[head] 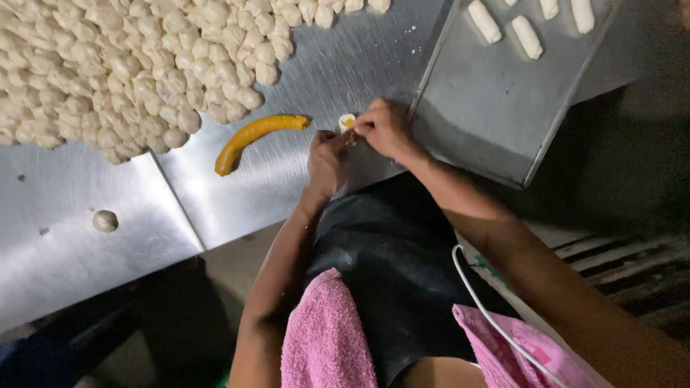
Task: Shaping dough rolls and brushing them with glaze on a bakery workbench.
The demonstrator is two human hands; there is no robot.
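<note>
Dough piece (pixel 347 122), yellow-filled: pinched between left hand (pixel 327 162) and right hand (pixel 384 129), just right of the yellow filling roll (pixel 255 138), whose long axis points at it.

- A food-making kitchen, bakery-like: the brushed stainless-steel table (pixel 323 72) fills most of the view.
- On the table's far left lies a big heap of small pale dough balls (pixel 129 65); one stray ball (pixel 105 220) sits near its left front edge.
- At the table's right end rests a shallow rectangular metal tray (pixel 496 108) carrying pale oblong dough rolls (pixel 527 36).
- A long yellow-orange rope of filling (pixel 255 136) lies just below the heap.
</note>
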